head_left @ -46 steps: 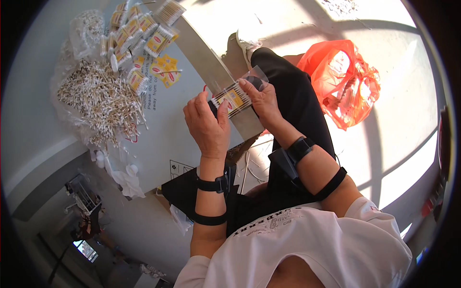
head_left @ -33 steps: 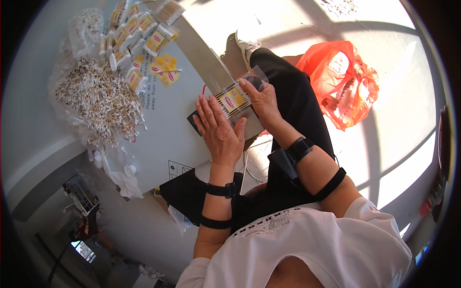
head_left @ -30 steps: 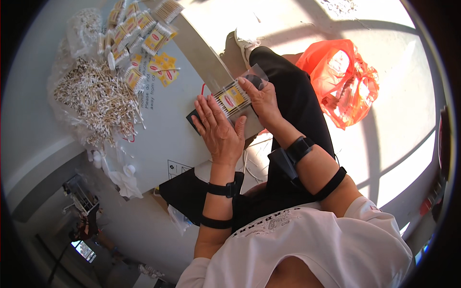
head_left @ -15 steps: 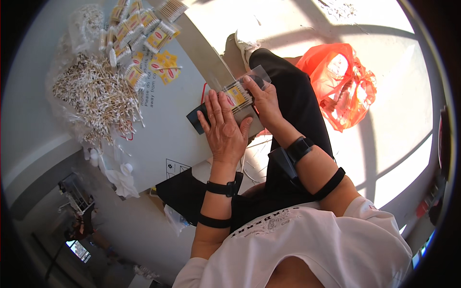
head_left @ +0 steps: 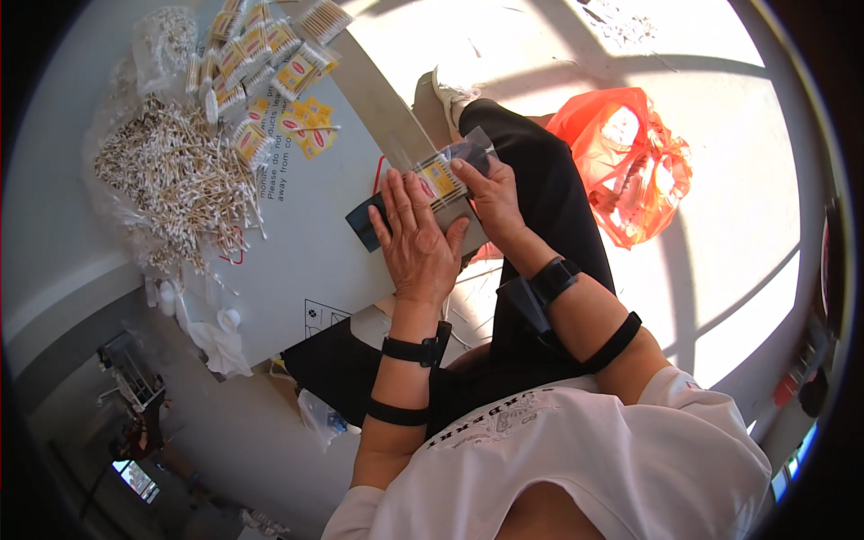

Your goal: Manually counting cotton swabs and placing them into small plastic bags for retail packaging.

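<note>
A small clear pack of cotton swabs [head_left: 441, 181] with a yellow card inside lies on a narrow board, grey with a dark end [head_left: 362, 227], at the table edge. My left hand [head_left: 418, 243] rests flat over the pack and board, fingers stretched out and thumb apart. With thumb and fingers, my right hand [head_left: 497, 202] pinches the pack's far right end, where loose clear film sticks out. My left fingers cover part of the pack, and the right hand's fingers underneath are hidden.
A heap of loose cotton swabs [head_left: 171, 180] lies on the grey table [head_left: 306, 243] at left. Several filled packs [head_left: 243, 54] and yellow cards [head_left: 310, 121] sit beyond it. An orange-red plastic bag [head_left: 621, 162] stands on the floor at right, beyond my leg.
The clear film at the pack's right end has tilted and bunched, and my right thumb has shifted slightly left. My left hand stays flat; the whole view has shifted a little.
</note>
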Motion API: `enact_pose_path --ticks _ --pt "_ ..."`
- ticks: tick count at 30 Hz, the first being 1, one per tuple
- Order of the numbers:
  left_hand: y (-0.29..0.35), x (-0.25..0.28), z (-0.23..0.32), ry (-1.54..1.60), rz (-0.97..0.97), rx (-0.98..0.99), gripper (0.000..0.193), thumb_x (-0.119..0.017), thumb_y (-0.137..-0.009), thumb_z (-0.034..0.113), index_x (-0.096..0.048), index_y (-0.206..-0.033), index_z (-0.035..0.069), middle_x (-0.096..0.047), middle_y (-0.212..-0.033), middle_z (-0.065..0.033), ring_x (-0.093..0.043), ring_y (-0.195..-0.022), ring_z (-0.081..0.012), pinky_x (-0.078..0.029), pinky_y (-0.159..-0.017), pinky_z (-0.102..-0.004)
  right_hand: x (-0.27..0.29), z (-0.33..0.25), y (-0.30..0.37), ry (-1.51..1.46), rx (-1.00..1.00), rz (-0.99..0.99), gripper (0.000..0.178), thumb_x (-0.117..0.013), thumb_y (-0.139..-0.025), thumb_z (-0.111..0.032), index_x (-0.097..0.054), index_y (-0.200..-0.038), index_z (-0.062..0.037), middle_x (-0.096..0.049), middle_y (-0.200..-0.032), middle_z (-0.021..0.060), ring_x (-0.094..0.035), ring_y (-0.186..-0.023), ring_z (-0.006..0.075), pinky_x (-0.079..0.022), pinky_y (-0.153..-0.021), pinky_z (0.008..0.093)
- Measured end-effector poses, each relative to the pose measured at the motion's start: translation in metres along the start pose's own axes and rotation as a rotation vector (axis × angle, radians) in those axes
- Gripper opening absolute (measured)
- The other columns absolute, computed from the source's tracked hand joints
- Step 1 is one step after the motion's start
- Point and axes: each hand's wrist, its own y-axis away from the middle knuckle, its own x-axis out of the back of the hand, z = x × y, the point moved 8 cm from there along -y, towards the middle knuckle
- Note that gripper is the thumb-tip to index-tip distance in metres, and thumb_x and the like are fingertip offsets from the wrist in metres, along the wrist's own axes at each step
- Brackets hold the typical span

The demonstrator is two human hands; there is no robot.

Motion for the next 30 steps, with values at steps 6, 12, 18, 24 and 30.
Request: enact_pose_path --ticks 6,12,18,24,30 --pt "0.0 0.001 0.001 0.007 -0.006 0.013 0.089 -0.06 -0.089 0.043 -0.014 -0.151 -0.002 -0.015 -0.157 -0.0227 -0.013 -0.147 -0.0346 -0.007 -0.117 -0.0537 0.001 -0.003 0.0 0.032 0.034 0.019 0.012 -0.067 -0.091 -0.015 -0.069 -0.093 -0.0027 -0.067 -0.084 -0.0025 -0.056 -0.076 0.004 -0.046 -0.069 0.0218" --pt "0.001 0.0 -0.003 -0.003 0.013 0.023 0.088 -0.057 -0.09 0.048 -0.019 -0.149 -0.004 -0.015 -0.158 -0.0223 -0.014 -0.147 -0.0345 -0.008 -0.117 -0.0534 -0.006 -0.006 0.004 0.132 0.044 -0.057 0.018 -0.066 -0.092 -0.02 -0.068 -0.093 -0.0023 -0.065 -0.083 -0.0024 -0.054 -0.077 0.0048 -0.046 -0.072 0.0222" --pt "0.007 0.019 -0.013 0.205 0.205 0.02 0.081 -0.06 -0.09 0.042 -0.022 -0.149 0.0 -0.02 -0.156 -0.0221 -0.016 -0.146 -0.0385 -0.013 -0.116 -0.054 0.026 -0.054 0.015 0.481 0.439 0.275 0.036 -0.062 -0.096 -0.028 -0.055 -0.119 -0.0003 -0.058 -0.098 0.0002 -0.049 -0.08 0.0064 -0.042 -0.07 0.0217" --pt "0.033 0.064 -0.128 0.095 0.577 0.256 0.057 -0.072 -0.08 0.017 -0.048 -0.129 0.003 -0.048 -0.129 -0.0177 -0.044 -0.121 -0.0373 -0.035 -0.098 -0.0492 -0.071 -0.102 0.043 0.978 0.849 -0.054 0.023 -0.065 -0.085 -0.005 -0.06 -0.107 -0.003 -0.059 -0.101 0.0094 -0.056 -0.079 0.0176 -0.046 -0.068 0.0274" --pt "-0.004 0.101 -0.213 -0.066 0.649 0.451 0.034 -0.072 -0.078 0.02 -0.056 -0.106 0.007 -0.054 -0.105 -0.0122 -0.05 -0.103 -0.0343 -0.041 -0.085 -0.0472 -0.154 -0.014 0.043 0.924 0.458 -0.471 0.007 -0.066 -0.082 -0.001 -0.061 -0.088 0.0011 -0.061 -0.082 0.0108 -0.059 -0.068 0.0211 -0.047 -0.062 0.0306"
